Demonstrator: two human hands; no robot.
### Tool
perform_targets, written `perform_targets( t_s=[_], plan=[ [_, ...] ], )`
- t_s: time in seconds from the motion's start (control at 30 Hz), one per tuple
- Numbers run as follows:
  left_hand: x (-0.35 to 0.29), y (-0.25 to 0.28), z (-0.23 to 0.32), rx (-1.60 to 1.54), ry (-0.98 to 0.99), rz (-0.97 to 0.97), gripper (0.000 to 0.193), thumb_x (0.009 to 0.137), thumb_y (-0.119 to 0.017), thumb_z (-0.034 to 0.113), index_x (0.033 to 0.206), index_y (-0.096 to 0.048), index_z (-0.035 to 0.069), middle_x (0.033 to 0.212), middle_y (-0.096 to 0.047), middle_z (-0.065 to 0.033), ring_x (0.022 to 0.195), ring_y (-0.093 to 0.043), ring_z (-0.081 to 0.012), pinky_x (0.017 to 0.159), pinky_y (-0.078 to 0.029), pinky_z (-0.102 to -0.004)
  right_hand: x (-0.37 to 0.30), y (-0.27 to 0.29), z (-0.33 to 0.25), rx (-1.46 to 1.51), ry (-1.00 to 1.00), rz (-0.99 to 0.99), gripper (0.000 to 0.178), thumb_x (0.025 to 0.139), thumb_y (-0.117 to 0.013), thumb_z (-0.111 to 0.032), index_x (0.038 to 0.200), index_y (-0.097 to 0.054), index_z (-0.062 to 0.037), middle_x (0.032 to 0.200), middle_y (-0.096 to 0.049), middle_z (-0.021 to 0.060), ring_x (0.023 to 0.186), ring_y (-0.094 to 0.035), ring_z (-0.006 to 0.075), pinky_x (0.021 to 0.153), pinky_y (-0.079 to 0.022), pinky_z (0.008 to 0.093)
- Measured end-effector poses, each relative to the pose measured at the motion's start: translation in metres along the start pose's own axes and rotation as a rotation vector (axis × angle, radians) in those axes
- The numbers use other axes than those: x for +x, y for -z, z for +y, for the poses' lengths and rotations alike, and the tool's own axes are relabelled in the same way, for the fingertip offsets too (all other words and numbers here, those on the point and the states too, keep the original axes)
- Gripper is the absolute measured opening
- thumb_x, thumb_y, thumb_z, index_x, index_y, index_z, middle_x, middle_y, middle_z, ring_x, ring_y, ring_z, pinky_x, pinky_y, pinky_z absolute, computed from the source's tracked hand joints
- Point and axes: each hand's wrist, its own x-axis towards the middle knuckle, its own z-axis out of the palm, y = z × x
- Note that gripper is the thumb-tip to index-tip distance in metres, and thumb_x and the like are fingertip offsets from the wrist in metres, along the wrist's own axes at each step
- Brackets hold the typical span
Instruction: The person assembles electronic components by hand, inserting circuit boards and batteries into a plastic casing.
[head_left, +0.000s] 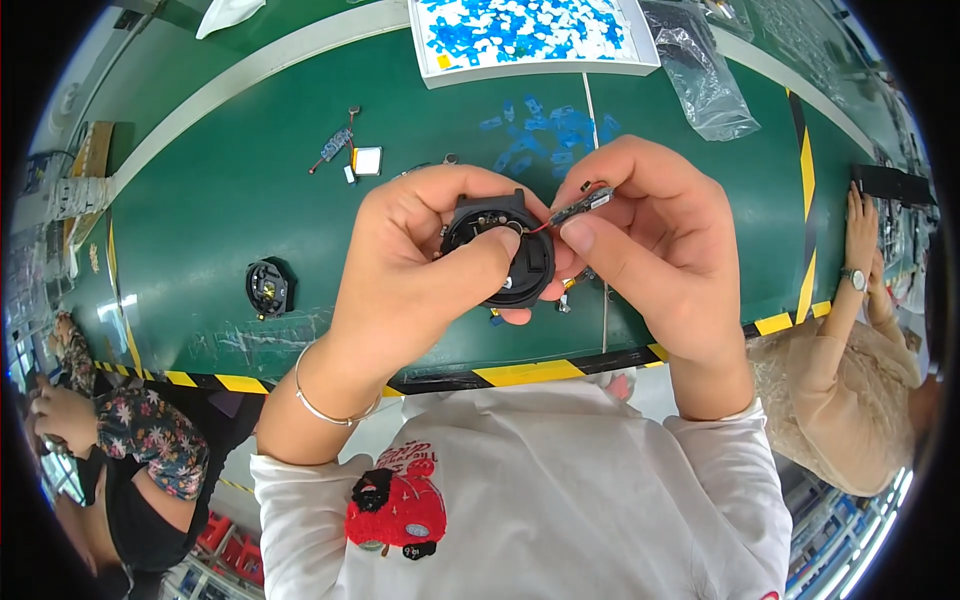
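My left hand (425,255) is closed round a black watch case (532,262), its open inside facing up and the thumb pressed into it. Just right of it, my right hand (660,245) pinches a small circuit board (583,207) between thumb and fingers. A red wire runs from the board toward the case. Beneath my hands lie small electronic parts (567,297), partly hidden. Farther left on the green table rests another black watch case (269,288). Beyond it are a wired circuit board (337,146) and a small white battery (367,161).
At the back stands a white tray (540,72) of blue and white pieces, with loose blue pieces (555,130) before it. A clear plastic bag (705,90) lies back right. Striped tape (530,373) marks the table's near edge. People sit at both sides, one with a hand (860,235) on the table.
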Motion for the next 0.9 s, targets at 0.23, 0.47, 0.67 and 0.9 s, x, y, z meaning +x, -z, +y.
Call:
perform_targets(
  t_s=[0.23,0.47,0.67,0.9],
  plan=[
    [0.0002,0.0022,0.0003,0.006,-0.007,-0.022,0.014,0.083,-0.047,-0.004,0.093,-0.056,-0.008,0.078,-0.064,-0.0142,0.069,-0.066,-0.0176,0.053,-0.053,-0.0252,-0.0009,-0.001,0.0009,-0.019,-0.002,-0.001,0.013,0.08,-0.054,0.01,0.093,-0.053,0.0061,0.086,-0.057,0.0092,0.07,-0.062,0.0131,0.062,-0.053,0.0239],
    [0.0005,0.0012,0.0001,-0.026,0.023,-0.041,0.016,0.083,-0.047,-0.004,0.096,-0.055,-0.008,0.083,-0.065,-0.0153,0.074,-0.068,-0.0212,0.057,-0.056,-0.0274,-0.0019,0.0,-0.0007,-0.004,-0.025,-0.006,0.014,0.079,-0.054,0.009,0.093,-0.054,0.0057,0.086,-0.057,0.0094,0.07,-0.061,0.0132,0.061,-0.052,0.0247],
    [-0.0022,0.0015,0.0001,-0.019,-0.009,-0.057,0.016,0.083,-0.049,-0.005,0.097,-0.055,-0.008,0.085,-0.065,-0.0162,0.075,-0.069,-0.0235,0.057,-0.058,-0.0286,-0.0024,-0.0011,-0.0039,-0.008,-0.02,-0.018,0.014,0.079,-0.055,0.007,0.092,-0.055,0.0053,0.086,-0.057,0.0087,0.072,-0.06,0.0124,0.064,-0.05,0.0235],
    [-0.002,0.0039,-0.0015,0.004,-0.027,-0.061,0.015,0.082,-0.05,-0.004,0.096,-0.056,-0.008,0.085,-0.065,-0.0158,0.075,-0.069,-0.0228,0.057,-0.058,-0.0282,-0.0025,-0.0011,-0.0029,-0.054,0.021,-0.033,0.014,0.079,-0.053,0.009,0.092,-0.056,0.0054,0.086,-0.056,0.0087,0.073,-0.06,0.0125,0.065,-0.05,0.0236]
  ],
)
